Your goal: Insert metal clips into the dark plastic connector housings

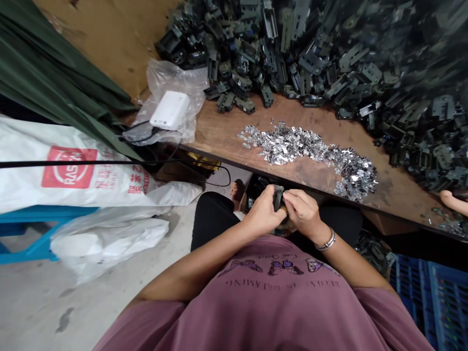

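Observation:
My left hand (263, 212) is closed round a small dark grey housing (278, 194), held over my lap just below the table's front edge. My right hand (302, 212) meets it from the other side, its thumb and fingers pinched together against the housing. Whatever sits between those right fingertips is too small and hidden to make out. On the table in front of my hands lies a spread heap of small shiny metal pieces (292, 144). Behind it rises a large pile of similar dark grey housings (310, 63).
A white box with a cable (170, 111) lies on clear plastic at the table's left. White printed sacks (25, 180) rest on a blue stool (36, 219). Another person's hand (453, 202) is at the right edge. Blue crates (448, 292) stand at lower right.

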The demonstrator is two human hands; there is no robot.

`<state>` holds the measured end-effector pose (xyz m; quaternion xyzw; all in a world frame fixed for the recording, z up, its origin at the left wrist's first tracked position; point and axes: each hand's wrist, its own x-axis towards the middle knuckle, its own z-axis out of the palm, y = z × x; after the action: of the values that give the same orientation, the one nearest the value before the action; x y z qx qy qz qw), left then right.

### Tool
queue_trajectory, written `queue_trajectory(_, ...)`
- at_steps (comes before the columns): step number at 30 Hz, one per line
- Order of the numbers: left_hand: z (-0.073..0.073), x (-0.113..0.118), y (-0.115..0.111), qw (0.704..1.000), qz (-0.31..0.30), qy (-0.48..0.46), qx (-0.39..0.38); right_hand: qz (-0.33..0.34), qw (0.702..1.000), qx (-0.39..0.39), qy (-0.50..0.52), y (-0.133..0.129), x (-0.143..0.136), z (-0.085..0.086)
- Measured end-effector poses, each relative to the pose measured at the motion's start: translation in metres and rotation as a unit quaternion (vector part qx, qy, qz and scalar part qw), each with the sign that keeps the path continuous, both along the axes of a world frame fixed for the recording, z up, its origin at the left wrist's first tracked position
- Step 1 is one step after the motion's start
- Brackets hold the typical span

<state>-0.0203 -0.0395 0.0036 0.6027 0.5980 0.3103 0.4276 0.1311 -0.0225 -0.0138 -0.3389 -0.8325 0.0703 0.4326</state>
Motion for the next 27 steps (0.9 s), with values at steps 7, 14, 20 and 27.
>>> queue_trajectory(7,0.006,-0.006,-0.004,0.995,-0.057,0.08,0.003,0.064,0.988,-0.13,0.053,0.0,0.008,0.004)
queue_trajectory(14,0.014,-0.019,-0.001,0.98,-0.032,0.057,0.189,0.024,0.979,-0.184,0.081,-0.008,0.019,0.011)
queue_trajectory(20,0.019,-0.029,-0.002,0.977,0.006,0.004,0.212,0.03,0.971,-0.222,0.087,-0.016,0.017,0.003)
queue_trajectory(27,0.009,-0.032,-0.003,0.946,0.142,-0.268,-0.112,0.027,0.967,-0.239,0.082,-0.016,0.02,0.001)
